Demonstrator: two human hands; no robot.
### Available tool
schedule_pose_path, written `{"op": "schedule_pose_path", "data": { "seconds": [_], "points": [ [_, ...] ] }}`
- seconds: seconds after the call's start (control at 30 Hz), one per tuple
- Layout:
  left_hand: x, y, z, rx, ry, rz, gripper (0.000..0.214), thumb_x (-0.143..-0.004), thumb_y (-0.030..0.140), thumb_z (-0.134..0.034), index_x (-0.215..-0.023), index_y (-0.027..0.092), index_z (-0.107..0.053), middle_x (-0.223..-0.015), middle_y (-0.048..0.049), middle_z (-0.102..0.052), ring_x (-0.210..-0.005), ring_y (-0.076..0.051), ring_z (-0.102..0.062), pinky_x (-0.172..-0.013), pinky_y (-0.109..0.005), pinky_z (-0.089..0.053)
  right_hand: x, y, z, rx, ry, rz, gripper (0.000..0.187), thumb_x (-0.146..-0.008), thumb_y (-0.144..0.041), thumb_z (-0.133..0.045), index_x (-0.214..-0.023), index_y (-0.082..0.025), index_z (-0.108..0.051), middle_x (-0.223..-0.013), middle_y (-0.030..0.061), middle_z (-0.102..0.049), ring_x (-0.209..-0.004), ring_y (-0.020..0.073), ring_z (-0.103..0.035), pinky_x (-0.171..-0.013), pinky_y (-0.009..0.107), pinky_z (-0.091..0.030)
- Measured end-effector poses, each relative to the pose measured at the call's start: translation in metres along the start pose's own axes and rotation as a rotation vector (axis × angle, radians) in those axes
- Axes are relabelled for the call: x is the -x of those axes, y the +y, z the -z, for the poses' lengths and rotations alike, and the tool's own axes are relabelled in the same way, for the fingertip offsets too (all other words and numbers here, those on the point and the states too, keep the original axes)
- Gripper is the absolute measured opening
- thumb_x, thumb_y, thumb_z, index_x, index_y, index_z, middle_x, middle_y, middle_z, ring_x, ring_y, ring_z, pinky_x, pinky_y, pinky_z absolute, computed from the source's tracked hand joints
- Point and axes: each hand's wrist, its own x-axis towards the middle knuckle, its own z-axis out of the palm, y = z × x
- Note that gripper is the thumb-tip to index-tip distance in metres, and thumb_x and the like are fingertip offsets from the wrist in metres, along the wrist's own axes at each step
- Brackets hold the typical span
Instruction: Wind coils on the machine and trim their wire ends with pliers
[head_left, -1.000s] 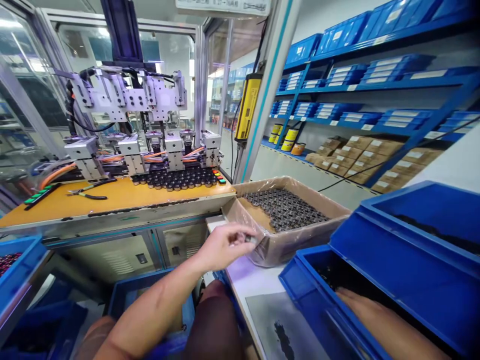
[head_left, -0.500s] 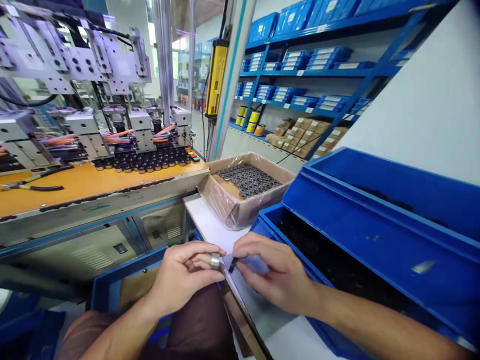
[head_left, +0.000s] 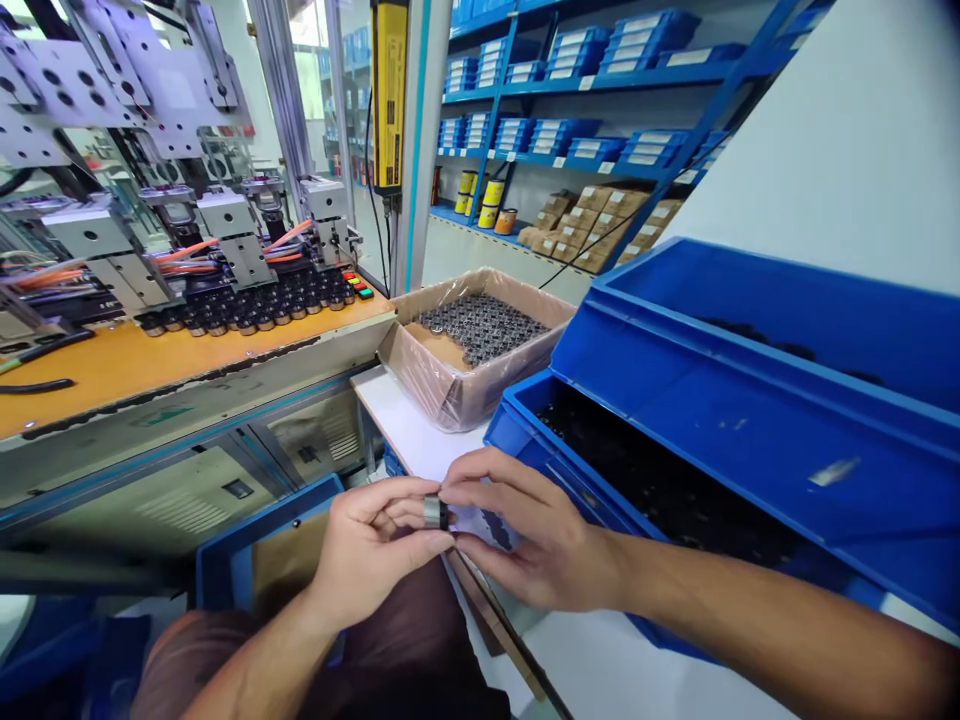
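Observation:
My left hand [head_left: 371, 545] pinches a short silver metal ring [head_left: 432, 512] between thumb and fingers. A small black part [head_left: 444, 516] sits against the ring's right end; whether it is seated inside cannot be made out. From the right, my right hand [head_left: 544, 530] has its thumb and fingertips closed around this black part, so the two hands nearly touch. Through the gap under my right fingers some dark pieces [head_left: 496, 528] show, partly hidden. Both hands are above the edge of a white table [head_left: 435, 450], over my lap.
Beyond the hands stands a plastic-lined carton [head_left: 472, 385] with rows of dark parts. Stacked blue bins [head_left: 712, 420] holding black parts are at right. On the left, a machine's orange worktop [head_left: 225, 350] carries many black-topped rings [head_left: 255, 310]. A blue bin [head_left: 217, 565] is below.
My right hand has moved left to my left hand, bringing the black part from apart to against the metal ring. The head view has shifted slightly.

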Motion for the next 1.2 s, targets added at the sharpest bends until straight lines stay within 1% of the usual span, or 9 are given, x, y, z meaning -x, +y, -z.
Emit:
{"op": "schedule_pose_path", "data": {
  "seconds": [0.13, 0.33, 0.57, 0.77, 0.9, 1.0, 1.07, 1.13, 1.2],
  "points": [
    [-0.001, 0.0, -0.001, 0.01, -0.005, -0.02, 0.04, -0.066, 0.003, -0.082, -0.1, 0.024, -0.077, -0.088, -0.0012, -0.08, -0.079, -0.011, -0.075, -0.076, -0.015, -0.058, 0.001, 0.003, -0.001, 0.114, 0.046, 0.094, 0.032, -0.087, -0.007, -0.061, -0.117, -0.013, -0.056, -0.101, 0.0127, -0.063, -0.096, 0.021, -0.061, -0.079, 0.036, -0.058],
    [-0.001, -0.001, -0.002, 0.03, -0.002, -0.002, 0.04, -0.067, 0.005, -0.083, -0.101, 0.025, -0.077, -0.088, -0.0011, -0.08, -0.08, -0.011, -0.075, -0.075, -0.016, -0.058, 0.003, 0.002, 0.0, 0.163, 0.035, 0.135, 0.03, -0.087, -0.005, -0.062, -0.116, -0.009, -0.057, -0.104, 0.0152, -0.062, -0.098, 0.022, -0.061, -0.081, 0.038, -0.059],
    [0.001, 0.0, 0.0, 0.028, 0.01, 0.046, 0.038, -0.064, 0.008, -0.086, -0.098, 0.025, -0.079, -0.085, -0.0015, -0.081, -0.078, -0.012, -0.075, -0.075, -0.016, -0.058, 0.003, 0.003, -0.001, 0.188, 0.024, 0.175, 0.029, -0.09, -0.009, -0.062, -0.118, -0.01, -0.057, -0.1, 0.0137, -0.062, -0.094, 0.0214, -0.06, -0.079, 0.039, -0.059],
    [0.002, 0.002, 0.0, 0.058, 0.015, 0.093, 0.038, -0.062, 0.007, -0.087, -0.096, 0.023, -0.079, -0.085, -0.0025, -0.081, -0.078, -0.013, -0.076, -0.076, -0.017, -0.059, 0.0, -0.001, 0.002, 0.258, 0.014, 0.223, 0.022, -0.091, -0.009, -0.059, -0.112, -0.008, -0.06, -0.095, 0.0125, -0.062, -0.093, 0.0202, -0.06, -0.077, 0.034, -0.058],
    [0.003, -0.005, -0.009, 0.127, 0.068, 0.081, 0.036, -0.062, 0.009, -0.087, -0.095, 0.022, -0.079, -0.087, -0.0037, -0.081, -0.079, -0.013, -0.075, -0.076, -0.018, -0.06, 0.002, 0.0, 0.0, 0.299, 0.05, 0.212, 0.027, -0.09, -0.014, -0.063, -0.117, -0.012, -0.059, -0.088, 0.0087, -0.062, -0.085, 0.0185, -0.061, -0.071, 0.033, -0.059],
    [0.004, -0.013, -0.018, 0.161, 0.141, 0.034, 0.033, -0.064, 0.012, -0.087, -0.094, 0.022, -0.078, -0.089, -0.0041, -0.081, -0.079, -0.013, -0.075, -0.075, -0.018, -0.059, 0.005, 0.002, -0.002, 0.35, 0.062, 0.219, 0.035, -0.088, -0.016, -0.065, -0.122, -0.011, -0.059, -0.088, 0.0105, -0.064, -0.082, 0.0217, -0.063, -0.068, 0.036, -0.059],
    [0.005, -0.015, -0.02, 0.124, 0.172, -0.037, 0.036, -0.064, 0.013, -0.087, -0.097, 0.024, -0.077, -0.092, -0.0038, -0.08, -0.082, -0.015, -0.075, -0.076, -0.02, -0.059, 0.006, 0.002, -0.002, 0.338, 0.072, 0.232, 0.037, -0.087, -0.01, -0.062, -0.123, -0.01, -0.058, -0.093, 0.0134, -0.066, -0.087, 0.024, -0.064, -0.071, 0.039, -0.06],
    [0.003, -0.011, -0.016, -0.026, 0.185, -0.153, 0.043, -0.063, 0.011, -0.087, -0.102, 0.026, -0.076, -0.096, -0.004, -0.08, -0.086, -0.017, -0.075, -0.078, -0.024, -0.06, 0.005, -0.001, -0.001, 0.277, 0.082, 0.228, 0.038, -0.084, -0.001, -0.059, -0.121, -0.007, -0.058, -0.099, 0.0164, -0.066, -0.093, 0.025, -0.064, -0.077, 0.04, -0.06],
    [0.002, -0.003, -0.01, -0.28, 0.147, -0.305, 0.042, -0.063, 0.009, -0.086, -0.101, 0.026, -0.077, -0.097, -0.0049, -0.079, -0.087, -0.019, -0.074, -0.079, -0.026, -0.06, 0.004, -0.004, 0.001, 0.206, 0.087, 0.188, 0.036, -0.083, 0.003, -0.057, -0.118, -0.007, -0.059, -0.101, 0.0172, -0.066, -0.096, 0.024, -0.064, -0.08, 0.04, -0.06]
  ]
}}
